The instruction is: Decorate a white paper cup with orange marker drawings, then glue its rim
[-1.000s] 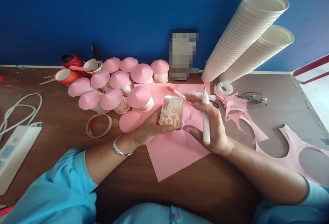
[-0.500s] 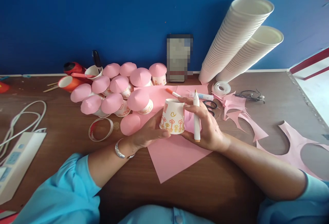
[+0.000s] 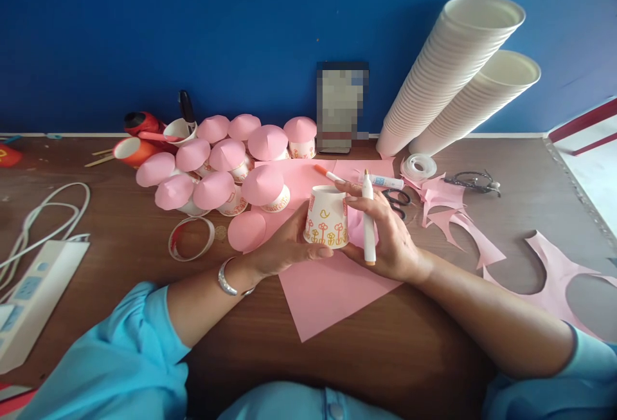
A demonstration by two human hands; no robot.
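Note:
An upside-down white paper cup [image 3: 326,215], drawn with orange and yellow flowers and a small yellow bird, is in my left hand [image 3: 288,240], thumb along its lower rim. My right hand [image 3: 393,237] has a white marker [image 3: 369,220] between its fingers, the brown tip pointing up, and its fingertips touch the cup's right side. Beneath both hands lies a sheet of pink paper [image 3: 322,298]. To the left of the cup are a flat pink paper disc [image 3: 246,231] and several cups topped with pink paper cones [image 3: 263,183].
Tall stacks of white paper cups [image 3: 453,66] lean at the back right. Pink paper scraps [image 3: 554,272], a tape roll [image 3: 419,166], black-handled scissors [image 3: 398,198] and an orange marker [image 3: 328,172] lie around. A power strip [image 3: 41,301] with cables is at far left; a blurred-out device [image 3: 340,108] stands by the wall.
The whole view has shifted slightly, so things sit a little further right. The cup has turned very slightly in my hands; both grips are the same.

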